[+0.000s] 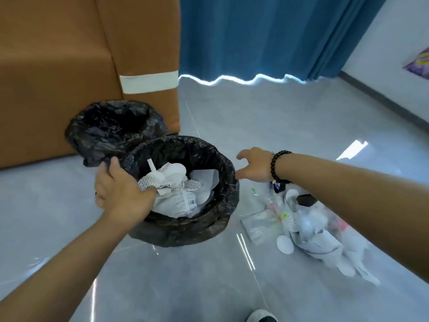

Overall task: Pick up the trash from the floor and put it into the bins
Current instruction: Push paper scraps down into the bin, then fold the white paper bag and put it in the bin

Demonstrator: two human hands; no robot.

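Two bins lined with black bags stand on the grey floor. The far bin [116, 126] looks empty. The near bin [220, 205] holds white paper and wrappers [185, 189]. My left hand [120, 189] lies over the near bin's left rim, thumb outside and fingers curled inward against the paper. My right hand [253, 166], with a bead bracelet at the wrist, hovers at the bin's right rim with fingers loosely spread, one fingertip at the bag's edge. A pile of trash [301, 226], clear plastic, white discs and paper, lies on the floor to the right, under my right forearm.
A brown sofa [58, 77] stands right behind the bins at the left. A blue curtain [267, 36] hangs at the back, and a white wall with a dark skirting runs along the right. My shoe [261, 316] shows at the bottom edge.
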